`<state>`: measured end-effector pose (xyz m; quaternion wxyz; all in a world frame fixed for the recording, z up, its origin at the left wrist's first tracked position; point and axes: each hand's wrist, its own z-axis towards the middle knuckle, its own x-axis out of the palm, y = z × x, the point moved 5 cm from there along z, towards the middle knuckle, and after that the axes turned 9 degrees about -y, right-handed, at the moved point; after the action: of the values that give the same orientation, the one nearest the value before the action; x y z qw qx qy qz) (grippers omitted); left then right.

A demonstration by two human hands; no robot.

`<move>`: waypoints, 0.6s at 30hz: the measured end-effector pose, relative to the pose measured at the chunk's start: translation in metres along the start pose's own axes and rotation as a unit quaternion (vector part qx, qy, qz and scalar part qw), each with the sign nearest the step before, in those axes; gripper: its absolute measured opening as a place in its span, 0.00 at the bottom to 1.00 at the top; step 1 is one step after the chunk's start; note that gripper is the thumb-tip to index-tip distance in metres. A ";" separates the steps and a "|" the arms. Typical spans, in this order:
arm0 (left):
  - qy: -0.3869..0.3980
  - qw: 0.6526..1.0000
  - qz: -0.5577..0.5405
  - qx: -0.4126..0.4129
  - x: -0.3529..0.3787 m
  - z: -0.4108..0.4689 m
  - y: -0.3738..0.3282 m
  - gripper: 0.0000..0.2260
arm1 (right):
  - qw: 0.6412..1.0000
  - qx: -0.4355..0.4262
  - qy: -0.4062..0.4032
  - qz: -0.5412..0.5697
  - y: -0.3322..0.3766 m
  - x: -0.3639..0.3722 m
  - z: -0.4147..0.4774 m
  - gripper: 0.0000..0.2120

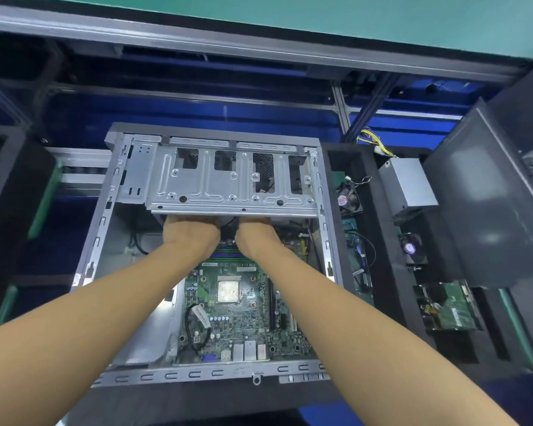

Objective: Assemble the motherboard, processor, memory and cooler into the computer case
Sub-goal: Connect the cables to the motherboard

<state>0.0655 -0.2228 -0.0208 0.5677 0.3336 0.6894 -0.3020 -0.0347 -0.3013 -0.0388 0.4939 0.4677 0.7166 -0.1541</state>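
An open silver computer case (105, 219) lies flat in front of me. The green motherboard (237, 321) sits inside it, with the square silver processor (227, 291) in its socket at the middle. Both arms reach over the board to its far edge, by the memory slots (226, 253). My left hand (190, 235) and my right hand (257, 236) lie side by side there, their fingers tucked under the metal drive cage (231, 179) and hidden by it. I cannot see what the fingers touch or hold.
A black foam tray (382, 241) to the right holds a small fan (350, 199), a grey power supply (408, 186) with yellow wires, a cooler (411, 249) and another green board (450, 309). A dark panel (486, 210) leans at the far right.
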 end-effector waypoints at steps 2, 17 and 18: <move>0.011 0.999 0.001 0.035 -0.001 -0.005 -0.012 0.15 | 1.000 -0.020 -0.019 0.007 0.002 -0.004 -0.006 0.07; 0.008 0.933 -0.353 0.070 -0.032 -0.052 0.006 0.09 | 0.975 -0.019 -0.105 0.196 -0.046 -0.050 -0.117 0.17; 0.016 0.929 -0.360 0.085 -0.038 -0.056 0.002 0.09 | 0.972 -0.028 -0.128 0.197 -0.047 -0.053 -0.124 0.17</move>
<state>0.0394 -0.1818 0.0258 0.3792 0.1152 0.7439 -0.5381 -0.1395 -0.2685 0.0529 0.6151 0.5623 0.5449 -0.0926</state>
